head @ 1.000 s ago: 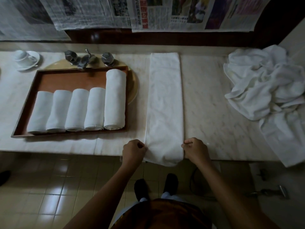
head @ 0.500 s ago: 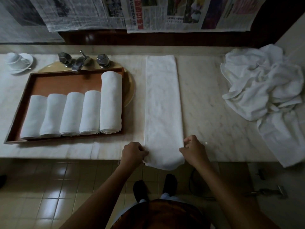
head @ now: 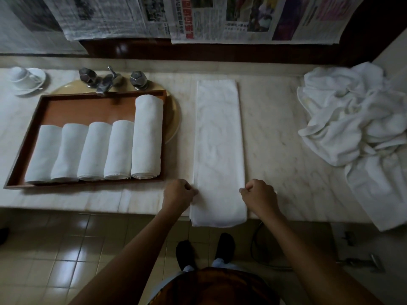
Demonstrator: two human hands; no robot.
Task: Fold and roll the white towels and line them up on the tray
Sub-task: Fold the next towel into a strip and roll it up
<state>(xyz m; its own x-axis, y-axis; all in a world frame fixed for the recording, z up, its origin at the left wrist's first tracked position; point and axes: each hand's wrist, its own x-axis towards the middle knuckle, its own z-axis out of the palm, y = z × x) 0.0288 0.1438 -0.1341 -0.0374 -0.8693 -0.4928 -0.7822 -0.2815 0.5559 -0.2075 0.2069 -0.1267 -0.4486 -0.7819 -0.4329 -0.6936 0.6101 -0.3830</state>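
A white towel folded into a long narrow strip [head: 219, 137] lies on the marble counter, its near end hanging a little over the front edge. My left hand [head: 178, 194] pinches the strip's left edge near that end, and my right hand [head: 259, 194] pinches its right edge opposite. To the left a brown wooden tray [head: 88, 105] holds several rolled white towels [head: 97, 150] side by side, the rightmost roll longer than the others.
A heap of loose white towels [head: 356, 126] fills the counter's right end and hangs over its edge. Behind the tray are a metal tap with two handles [head: 110, 79] over a yellow basin [head: 174, 119], and a white cup and saucer [head: 25, 79]. Newspaper covers the wall.
Both hands have slid slightly further up the strip's edges from the near end, still pinching them. The towel's near end hangs flatter over the counter edge.
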